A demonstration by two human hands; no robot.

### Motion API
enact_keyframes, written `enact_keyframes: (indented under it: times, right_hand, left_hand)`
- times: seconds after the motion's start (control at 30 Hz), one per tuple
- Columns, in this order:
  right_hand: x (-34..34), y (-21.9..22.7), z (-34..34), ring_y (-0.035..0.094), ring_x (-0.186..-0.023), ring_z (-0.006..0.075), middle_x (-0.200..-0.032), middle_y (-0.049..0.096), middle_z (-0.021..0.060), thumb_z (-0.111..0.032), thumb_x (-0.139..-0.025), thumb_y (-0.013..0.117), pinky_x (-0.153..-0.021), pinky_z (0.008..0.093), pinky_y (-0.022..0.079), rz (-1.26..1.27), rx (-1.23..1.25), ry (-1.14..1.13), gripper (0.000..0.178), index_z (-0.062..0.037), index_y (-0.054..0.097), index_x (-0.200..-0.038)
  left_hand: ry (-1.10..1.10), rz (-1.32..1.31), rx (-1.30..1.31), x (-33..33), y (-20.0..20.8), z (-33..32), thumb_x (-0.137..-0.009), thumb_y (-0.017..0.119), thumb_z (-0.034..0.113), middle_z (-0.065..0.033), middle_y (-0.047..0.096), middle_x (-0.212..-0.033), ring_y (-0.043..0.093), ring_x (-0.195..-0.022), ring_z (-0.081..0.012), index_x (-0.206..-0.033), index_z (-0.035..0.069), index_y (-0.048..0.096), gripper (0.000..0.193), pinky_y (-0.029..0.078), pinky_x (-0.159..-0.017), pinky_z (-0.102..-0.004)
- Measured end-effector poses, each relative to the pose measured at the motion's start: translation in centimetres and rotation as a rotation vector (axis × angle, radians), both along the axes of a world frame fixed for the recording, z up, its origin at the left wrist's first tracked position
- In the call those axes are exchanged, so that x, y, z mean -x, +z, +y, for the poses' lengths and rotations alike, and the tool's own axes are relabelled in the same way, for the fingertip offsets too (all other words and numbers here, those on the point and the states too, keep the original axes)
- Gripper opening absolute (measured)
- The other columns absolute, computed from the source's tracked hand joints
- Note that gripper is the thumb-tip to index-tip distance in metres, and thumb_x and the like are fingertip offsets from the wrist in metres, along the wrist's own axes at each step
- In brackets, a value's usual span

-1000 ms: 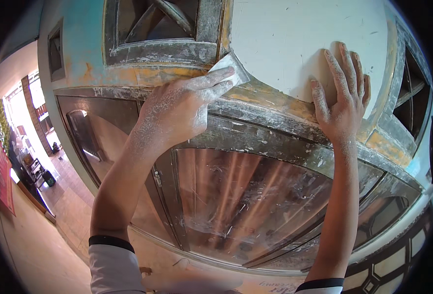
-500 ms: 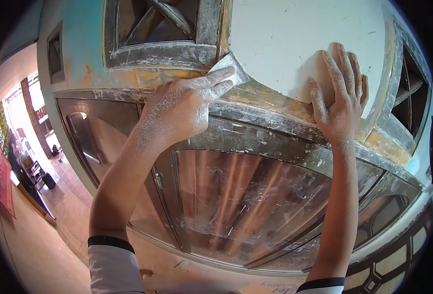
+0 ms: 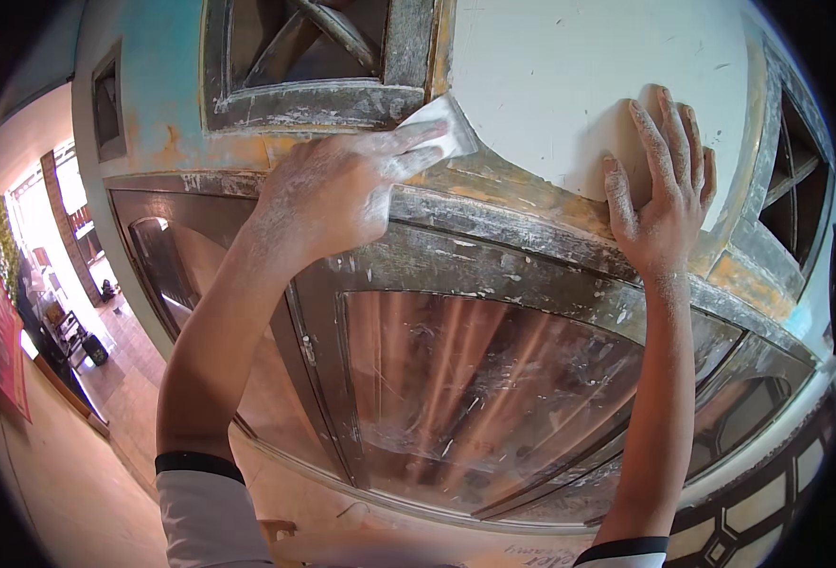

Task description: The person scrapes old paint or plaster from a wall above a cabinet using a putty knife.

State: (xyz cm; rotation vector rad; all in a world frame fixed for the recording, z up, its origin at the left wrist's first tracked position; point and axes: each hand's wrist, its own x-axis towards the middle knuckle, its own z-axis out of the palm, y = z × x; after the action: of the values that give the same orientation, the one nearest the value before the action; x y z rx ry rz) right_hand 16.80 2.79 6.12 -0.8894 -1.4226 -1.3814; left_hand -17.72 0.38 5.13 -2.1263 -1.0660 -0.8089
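Note:
My left hand (image 3: 318,194), coated in white dust, presses a folded piece of sandpaper (image 3: 458,135) flat with its fingers. The pale, dusty sheet lies where the worn wooden frame (image 3: 517,187) meets the lower left corner of a white panel (image 3: 541,80). To the right, my right hand (image 3: 666,213) rests with fingers spread against that panel, its heel near the frame's upper edge. Dust whitens its fingers too, and it holds nothing. Paint on the frame is scraped to patches of brown, orange and white.
Below the hands is a window pane (image 3: 484,388) with reddish curtain folds behind it. Openings with crossed bars, one at upper left (image 3: 309,43) and one at right (image 3: 796,180), flank the panel. A bright doorway (image 3: 58,218) lies far left.
My left hand and forearm have shifted slightly left, with the sandpaper staying near the panel's corner. The right hand keeps its place on the panel.

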Motion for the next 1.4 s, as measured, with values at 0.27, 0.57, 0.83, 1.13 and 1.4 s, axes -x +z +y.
enact_keyframes:
  times: [0.27,0.57,0.83,1.13,1.4]
  right_hand:
    - [0.1,-0.1,-0.1,0.037,-0.156,0.0272,-0.165,0.047,-0.0006,-0.040,-0.097,0.068,-0.129,0.0521,0.019,-0.005,0.001,0.009,0.055,-0.0280,0.059,-0.150]
    - [0.2,-0.1,-0.3,0.037,-0.156,0.0271,-0.165,0.047,-0.0006,-0.039,-0.098,0.068,-0.129,0.0520,0.019,0.005,0.009,0.002,0.054,-0.0276,0.060,-0.149]
    - [0.0,0.1,-0.1,0.037,-0.156,0.0272,-0.165,0.047,-0.0005,-0.037,-0.096,0.069,-0.129,0.0520,0.019,-0.001,0.000,0.005,0.055,-0.0270,0.060,-0.149]
    - [0.0,-0.2,-0.1,0.038,-0.155,0.0274,-0.165,0.047,0.0003,-0.040,-0.095,0.069,-0.129,0.0527,0.018,0.005,0.011,0.023,0.055,-0.0303,0.060,-0.149]
    - [0.1,0.0,0.0,0.038,-0.155,0.0276,-0.164,0.048,-0.0003,-0.037,-0.095,0.070,-0.128,0.0530,0.020,0.012,0.000,0.016,0.056,-0.0286,0.060,-0.149]
  left_hand:
    - [-0.079,0.107,-0.184,1.4,0.1,1.2,-0.078,0.066,0.002,-0.0108,0.072,-0.128,0.071,-0.106,-0.0350,-0.151,0.028,0.058,0.078,0.061,-0.096,-0.0441]
    - [0.066,0.051,0.033,0.8,1.0,-0.2,-0.073,0.068,-0.003,-0.0028,0.063,-0.148,0.069,-0.115,-0.0338,-0.144,0.023,0.066,0.075,0.058,-0.100,-0.0418]
    - [0.098,0.115,0.065,0.7,1.9,0.0,-0.076,0.062,-0.005,-0.0068,0.065,-0.145,0.070,-0.109,-0.0371,-0.139,0.021,0.070,0.069,0.057,-0.098,-0.0441]
    - [0.166,0.223,-0.019,0.6,2.2,-1.3,-0.075,0.068,0.003,-0.0182,0.075,-0.115,0.073,-0.099,-0.0362,-0.138,0.016,0.070,0.065,0.061,-0.091,-0.0470]
    - [0.038,0.146,-0.076,0.6,1.8,0.0,-0.075,0.066,0.001,-0.0150,0.076,-0.114,0.074,-0.096,-0.0353,-0.139,0.018,0.069,0.066,0.062,-0.089,-0.0453]
